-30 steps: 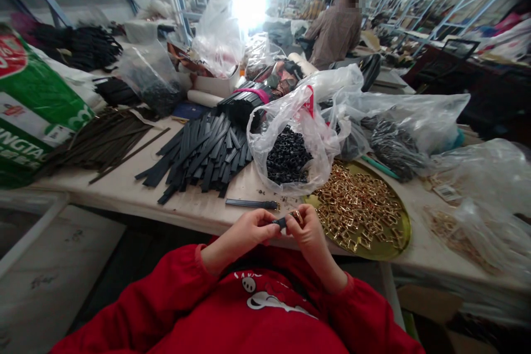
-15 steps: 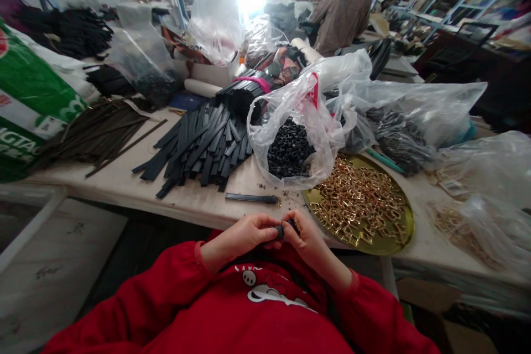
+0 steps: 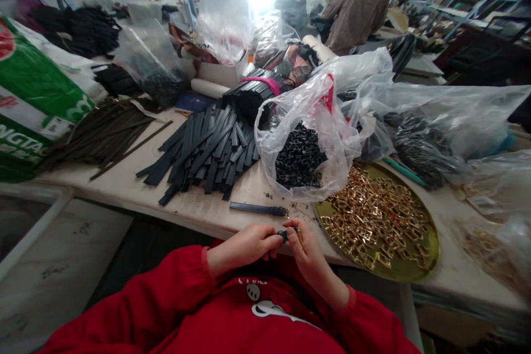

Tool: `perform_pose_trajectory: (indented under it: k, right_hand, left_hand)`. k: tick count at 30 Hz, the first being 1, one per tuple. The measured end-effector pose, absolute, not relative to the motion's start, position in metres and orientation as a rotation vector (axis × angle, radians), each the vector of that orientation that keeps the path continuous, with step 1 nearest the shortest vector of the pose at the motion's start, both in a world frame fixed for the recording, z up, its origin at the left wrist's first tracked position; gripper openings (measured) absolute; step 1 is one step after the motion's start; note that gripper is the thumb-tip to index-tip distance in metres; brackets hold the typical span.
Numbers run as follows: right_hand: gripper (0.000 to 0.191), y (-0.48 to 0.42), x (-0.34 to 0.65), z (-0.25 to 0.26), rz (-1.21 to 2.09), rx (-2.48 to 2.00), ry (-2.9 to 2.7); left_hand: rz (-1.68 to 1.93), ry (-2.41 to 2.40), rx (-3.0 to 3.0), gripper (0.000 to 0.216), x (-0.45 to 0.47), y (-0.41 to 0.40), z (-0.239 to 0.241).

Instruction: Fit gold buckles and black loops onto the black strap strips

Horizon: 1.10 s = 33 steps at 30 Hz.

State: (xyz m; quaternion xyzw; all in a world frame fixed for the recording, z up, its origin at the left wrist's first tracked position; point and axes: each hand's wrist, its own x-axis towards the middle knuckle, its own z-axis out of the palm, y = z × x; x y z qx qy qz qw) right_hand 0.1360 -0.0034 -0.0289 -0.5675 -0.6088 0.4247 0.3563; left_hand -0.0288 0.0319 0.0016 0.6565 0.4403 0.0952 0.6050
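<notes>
My left hand (image 3: pixel 249 243) and my right hand (image 3: pixel 305 246) meet close to my chest, both pinched on one small black strap piece (image 3: pixel 282 235) with a gold buckle at its right end. A finished black strap with a buckle (image 3: pixel 259 209) lies on the table just beyond my hands. A round gold tray (image 3: pixel 429 249) heaped with gold buckles sits to the right. An open clear bag of small black loops (image 3: pixel 299 157) stands behind it. A pile of flat black straps (image 3: pixel 207 149) lies at the table's middle.
A green and white sack (image 3: pixel 29 99) stands at the left. Bundles of dark strips (image 3: pixel 99 133) and clear plastic bags (image 3: pixel 431 121) crowd the table. A person in a brown top (image 3: pixel 357 11) works at a far table, back turned. White boxes (image 3: pixel 37 243) sit low left.
The camera has shifted a little, so the table sits further right in view. My hands have stayed together at the strap piece, fingers working at it.
</notes>
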Motion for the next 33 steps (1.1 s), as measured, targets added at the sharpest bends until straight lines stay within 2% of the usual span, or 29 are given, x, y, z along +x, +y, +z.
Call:
perform_pose_trajectory:
  k: [4, 11, 15, 18, 24, 25, 29, 31, 33]
  right_hand:
    - [0.021, 0.024, 0.128, -0.031, 1.013, -1.435, -1.629]
    - [0.017, 0.077, 0.129, -0.051, 0.469, -1.611, -2.041]
    - [0.016, 0.079, 0.133, -0.056, 0.368, -1.597, -2.135]
    - [0.017, 0.075, 0.139, -0.054, 0.316, -1.581, -2.13]
    - [0.014, 0.065, 0.148, -0.03, 0.308, -1.466, -2.027]
    - [0.017, 0.062, 0.147, -0.023, 0.294, -1.443, -1.98]
    - [0.028, 0.06, 0.146, 0.006, 0.274, -1.393, -1.851]
    - [0.028, 0.068, 0.15, 0.012, 0.29, -1.403, -1.86]
    - [0.026, 0.082, 0.158, 0.009, 0.272, -1.465, -1.891]
  left_hand:
    - [0.281, 1.078, 1.835, 0.029, -0.029, 0.057, 0.005]
    - [0.308, 1.525, 2.369, 0.026, -0.058, 0.118, 0.015]
    - [0.211, 2.05, 2.316, 0.022, -0.079, 0.159, 0.023]
    - [0.168, 2.15, 2.234, 0.02, -0.084, 0.179, 0.021]
    - [0.301, 2.114, 2.211, 0.015, -0.086, 0.149, 0.037]
    - [0.395, 2.065, 2.228, 0.014, -0.087, 0.135, 0.046]
    - [1.202, 1.567, 2.062, 0.01, -0.088, 0.073, 0.094]
    - [1.333, 1.362, 1.735, 0.015, -0.082, 0.049, 0.11]
    - [1.258, 1.195, 1.403, 0.018, -0.071, 0.034, 0.112]
